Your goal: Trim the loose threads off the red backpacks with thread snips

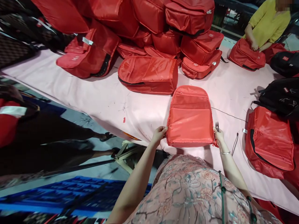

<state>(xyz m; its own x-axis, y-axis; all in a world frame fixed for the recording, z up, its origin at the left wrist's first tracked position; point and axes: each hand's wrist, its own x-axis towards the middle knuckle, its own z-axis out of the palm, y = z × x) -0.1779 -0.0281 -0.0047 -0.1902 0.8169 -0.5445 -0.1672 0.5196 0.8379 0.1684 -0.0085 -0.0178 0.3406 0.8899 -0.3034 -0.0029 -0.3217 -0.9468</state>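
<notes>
A red backpack lies in front of me at the near edge of the pink-covered table, its inner panel and seams facing up. My left hand pinches its left side low down. On the opposite side, my right hand grips the lower right edge. A small pair of thread snips sticks up from that same hand, blades pointing away from me. Fingertips of both hands are partly hidden by the fabric. Just beyond it rests another red backpack on its side.
A pile of red backpacks rises at the back. To the right lie a red bag and black bags. A co-worker in yellow handles a red bag. Blue crates stand below left.
</notes>
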